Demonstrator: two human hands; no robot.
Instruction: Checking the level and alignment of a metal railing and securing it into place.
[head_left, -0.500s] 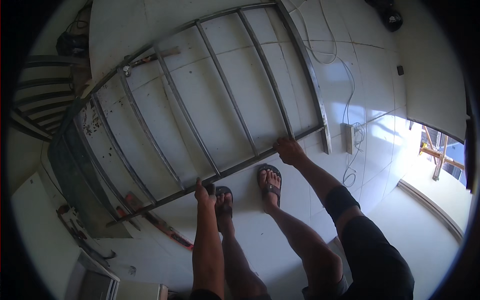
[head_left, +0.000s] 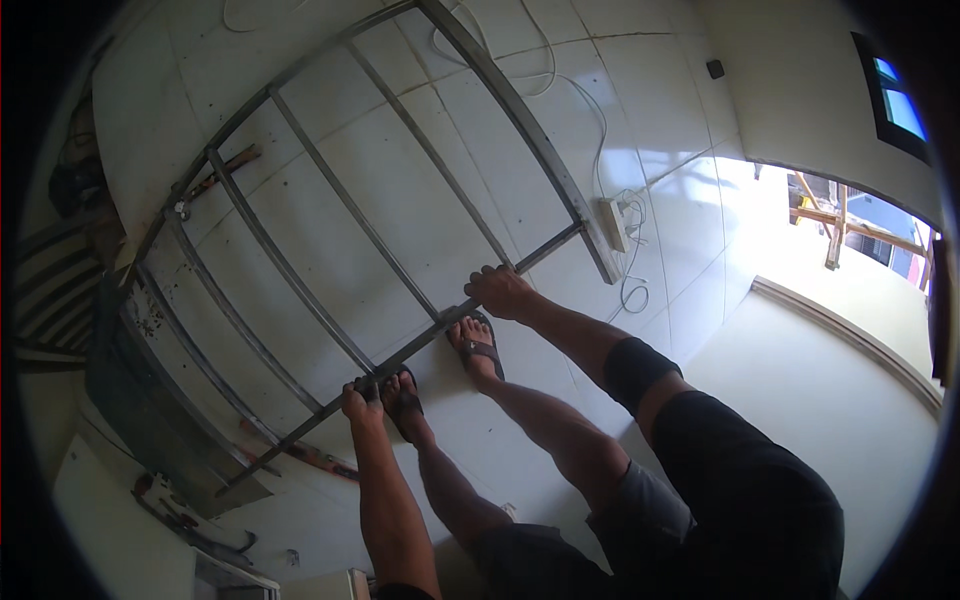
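A large grey metal frame [head_left: 415, 346] with a curved far rail and several parallel crossbars stretches out in front of me. Its near straight rail passes over the toes of my sandalled feet. My left hand [head_left: 362, 399] is closed round this rail, beside the lower end of a crossbar. Farther right, my right hand [head_left: 502, 294] grips the same rail, its fingers wrapped over the top next to another crossbar. The frame's right end is a wider, flat bar [head_left: 520, 110] that sticks out past the near rail.
A long red tool [head_left: 318, 461] lies under the frame's left end, by a dark green sheet [head_left: 150, 400]. Another barred metal piece [head_left: 55, 300] stands at far left. To the right are a white power strip [head_left: 613, 225] with cables and a bright doorway [head_left: 860, 250].
My view has turned, so the frame sits farther left in it. The left hand's raised thumb has closed onto the rail. The near rail now overlaps my toes, where before it lay just beyond them.
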